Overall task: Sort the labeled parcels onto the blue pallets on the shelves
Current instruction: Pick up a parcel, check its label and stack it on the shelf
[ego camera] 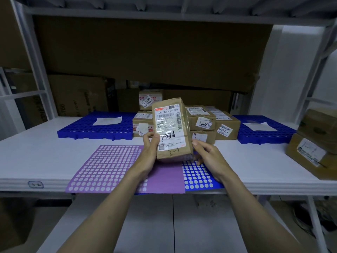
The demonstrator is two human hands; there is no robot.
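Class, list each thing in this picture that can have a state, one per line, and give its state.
Held parcel: upright, label facing the camera, gripped by both hands.
Left hand: fingers curled round the parcel's left edge.
Right hand: holds its right lower edge.
Left blue pallet: bears only a white paper.
Right blue pallet: bears only a white paper.
Parcel stack: piled between the pallets.

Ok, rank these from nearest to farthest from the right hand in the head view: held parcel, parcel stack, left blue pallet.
1. Held parcel: touching the right hand, at centre.
2. Parcel stack: just behind, mid-shelf.
3. Left blue pallet: far left, holding a white paper.
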